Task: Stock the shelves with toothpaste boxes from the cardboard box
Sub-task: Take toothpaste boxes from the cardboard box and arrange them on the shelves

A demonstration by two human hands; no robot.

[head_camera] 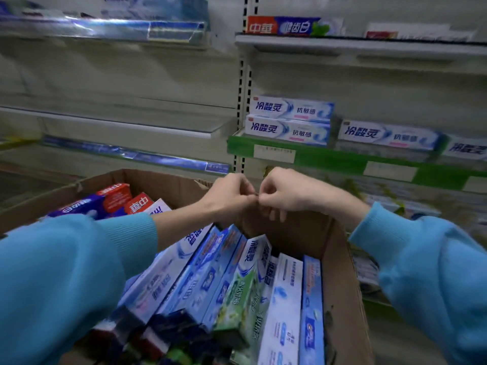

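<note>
Filling the near foreground, a cardboard box [340, 272] holds many toothpaste boxes [284, 306] lying packed side by side, mostly blue and white, with red ones at its far left. Above its far edge, the left hand [232, 196] and right hand [282, 192] meet knuckle to knuckle, fingers curled and fingertips touching; whether they pinch anything I cannot tell. Beyond, at right, the green-edged shelf [329, 159] carries stacked white and blue boxes [290, 122]. Higher, a red and blue box [284, 26] lies on the top shelf [342, 46].
</note>
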